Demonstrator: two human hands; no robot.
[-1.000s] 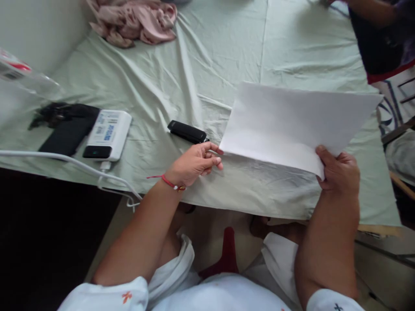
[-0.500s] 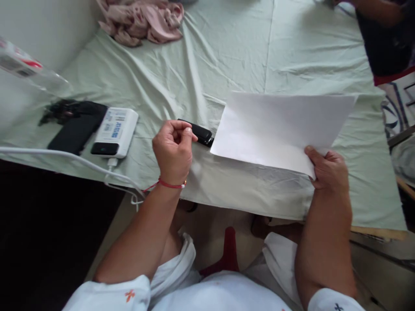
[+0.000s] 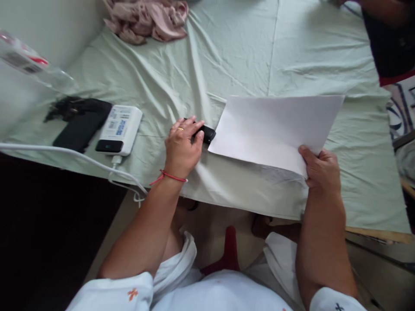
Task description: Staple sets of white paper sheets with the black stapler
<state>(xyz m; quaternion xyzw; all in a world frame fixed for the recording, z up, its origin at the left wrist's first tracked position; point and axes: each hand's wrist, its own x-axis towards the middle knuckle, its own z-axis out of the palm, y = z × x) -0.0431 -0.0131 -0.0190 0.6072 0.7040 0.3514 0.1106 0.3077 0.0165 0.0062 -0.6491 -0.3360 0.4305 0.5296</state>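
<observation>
My left hand (image 3: 184, 142) lies over a black stapler (image 3: 209, 134) on the cloth, its fingers on top and the thumb along the near side. Only the stapler's right end shows past my fingers. White paper sheets (image 3: 272, 129) meet that end at their left edge; whether the edge is inside the jaws I cannot make out. Around the sheets' lower right corner my right hand (image 3: 322, 168) is closed, thumb on top and fingers below, keeping that side raised off the cloth.
A pale green cloth (image 3: 240, 56) covers the table. To the left lie a white power bank (image 3: 119, 129) with a cable (image 3: 74, 152), a black flat item (image 3: 82, 131) and a clear bottle (image 3: 35, 65). Pink fabric (image 3: 152, 21) is bunched at the back. Another person's arm (image 3: 385, 13) shows top right.
My left hand has gone from a pinch above the stapler to lying over it. My right hand and the sheets have shifted slightly left.
</observation>
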